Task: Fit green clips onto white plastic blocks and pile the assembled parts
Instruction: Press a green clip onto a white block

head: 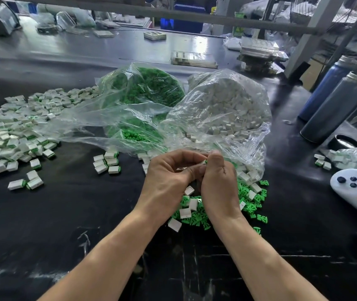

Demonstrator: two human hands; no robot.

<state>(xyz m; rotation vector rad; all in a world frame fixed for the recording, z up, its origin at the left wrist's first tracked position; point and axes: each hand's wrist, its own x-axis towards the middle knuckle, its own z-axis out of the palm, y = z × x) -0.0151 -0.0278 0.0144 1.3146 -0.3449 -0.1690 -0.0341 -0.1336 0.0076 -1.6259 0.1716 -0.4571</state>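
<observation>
Although a broad heap of assembled white blocks with green clips already covers the black table at left, much remains: clear plastic bags of loose green clips and of small white rectangular plastic blocks look full. Centre, the left hand and right hand curl together, pinching one white-and-green part, mostly hidden, above loose spilled pieces.

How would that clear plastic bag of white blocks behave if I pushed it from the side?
The bag of white blocks would probably slump rather than slide: its thin film is crumpled and sagging. Its mouth lies open toward the hands, with blocks already spilled there, so more would likely tumble out. Being so full, it probably feels heavy.
</observation>
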